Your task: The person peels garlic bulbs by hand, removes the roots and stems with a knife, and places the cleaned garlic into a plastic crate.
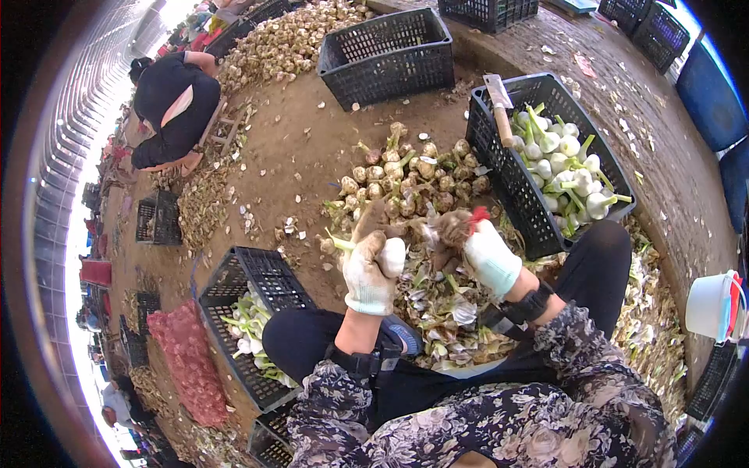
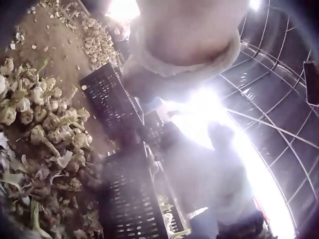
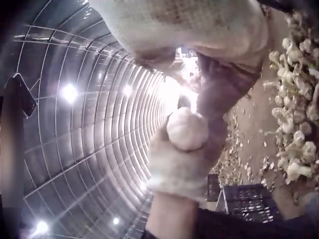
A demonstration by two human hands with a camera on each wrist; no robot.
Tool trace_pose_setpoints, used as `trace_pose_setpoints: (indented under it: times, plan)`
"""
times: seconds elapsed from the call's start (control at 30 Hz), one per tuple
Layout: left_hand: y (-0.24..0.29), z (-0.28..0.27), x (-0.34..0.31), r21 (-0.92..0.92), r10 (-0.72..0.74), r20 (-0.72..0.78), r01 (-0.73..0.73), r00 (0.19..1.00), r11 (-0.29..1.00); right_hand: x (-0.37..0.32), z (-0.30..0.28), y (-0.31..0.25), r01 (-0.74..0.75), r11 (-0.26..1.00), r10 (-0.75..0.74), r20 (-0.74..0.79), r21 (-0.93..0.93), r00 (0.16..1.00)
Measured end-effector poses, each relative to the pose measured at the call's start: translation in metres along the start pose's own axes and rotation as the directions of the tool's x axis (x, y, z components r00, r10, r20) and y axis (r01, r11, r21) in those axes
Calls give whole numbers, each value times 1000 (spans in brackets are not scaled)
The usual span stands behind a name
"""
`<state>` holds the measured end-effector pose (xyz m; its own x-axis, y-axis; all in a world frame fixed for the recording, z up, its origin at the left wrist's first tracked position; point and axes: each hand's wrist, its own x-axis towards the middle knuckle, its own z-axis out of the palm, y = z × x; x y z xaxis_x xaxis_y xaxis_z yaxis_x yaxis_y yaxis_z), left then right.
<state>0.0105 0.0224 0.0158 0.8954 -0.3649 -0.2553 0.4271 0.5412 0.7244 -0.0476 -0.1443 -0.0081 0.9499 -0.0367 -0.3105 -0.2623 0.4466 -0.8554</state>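
Note:
My gloved left hand (image 1: 367, 269) grips a white garlic bulb (image 1: 392, 257), its green stem (image 1: 341, 243) poking out on the far side of the fist. In the right wrist view the same bulb (image 3: 187, 129) sits round and pale on top of the glove. My right hand (image 1: 485, 253), in a white glove with soiled brown fingers and a bit of red at the knuckles, hovers just right of it. Its fingertips overlap papery husk below; I cannot tell whether they pinch any. Unpeeled garlic (image 1: 406, 179) lies heaped beyond both hands, with loose skins (image 1: 445, 312) beneath them.
A black crate (image 1: 511, 199) of trimmed garlic stands at right, a wooden-handled cleaver (image 1: 499, 109) across its corner. Another crate (image 1: 273, 273) with garlic is by the left knee. Farther off are a black crate (image 1: 386, 74), a red mesh sack (image 1: 187, 363) and a crouching person (image 1: 175, 109).

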Motion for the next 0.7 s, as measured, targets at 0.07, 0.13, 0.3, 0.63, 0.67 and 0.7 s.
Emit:
trace_pose_setpoints:
  times: [0.07,0.13,0.3,0.63,0.67,0.7]
  plan:
    - [1,-4,-3,78,6,66,-11,998,997,-13,16,-17,-132,990,126,111,49,986]
    - [-3,1,-2,147,22,33,-27,999,989,-4,23,-3,18,994,-14,45,-106,999]
    - [1,-17,9,-166,-159,64,168,985,972,20,-22,30,164,856,-236,-88,-490,968]
    - [-19,-5,6,323,-171,15,157,985,933,21,19,17,107,941,-67,134,-322,989]
    - [-40,-11,14,424,48,-50,-22,998,906,27,12,29,60,978,-45,80,-200,996]
    - [-28,3,1,941,375,-101,-33,921,336,28,14,40,15,999,-19,89,45,996]
